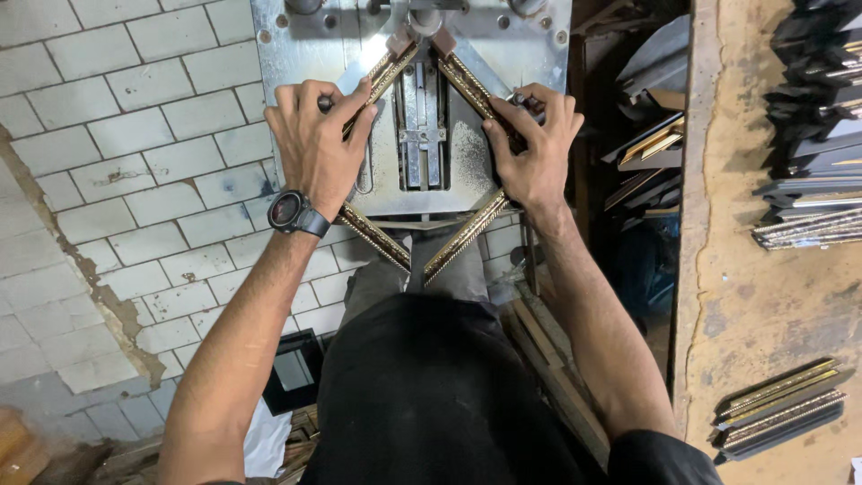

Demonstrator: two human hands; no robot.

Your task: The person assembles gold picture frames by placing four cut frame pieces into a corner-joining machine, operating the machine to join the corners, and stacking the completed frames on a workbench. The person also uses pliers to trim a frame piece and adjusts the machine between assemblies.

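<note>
A small ornate gold and brown picture frame (462, 235) lies diamond-wise on the metal table of a joining machine (467, 162). Its top corner sits under the machine's clamp head (420, 40). My left hand (316, 144), with a dark watch on the wrist, presses down on the frame's upper left side. My right hand (532, 148) grips the upper right side. The bottom corner of the frame hangs over the table's near edge, above my lap.
A worn wooden bench (763, 269) runs along the right, with stacked dark frame mouldings (813, 126) at the back and gold-edged strips (779, 409) near the front. More moulding pieces (651, 148) lean between machine and bench. White tiled floor (117, 180) lies to the left.
</note>
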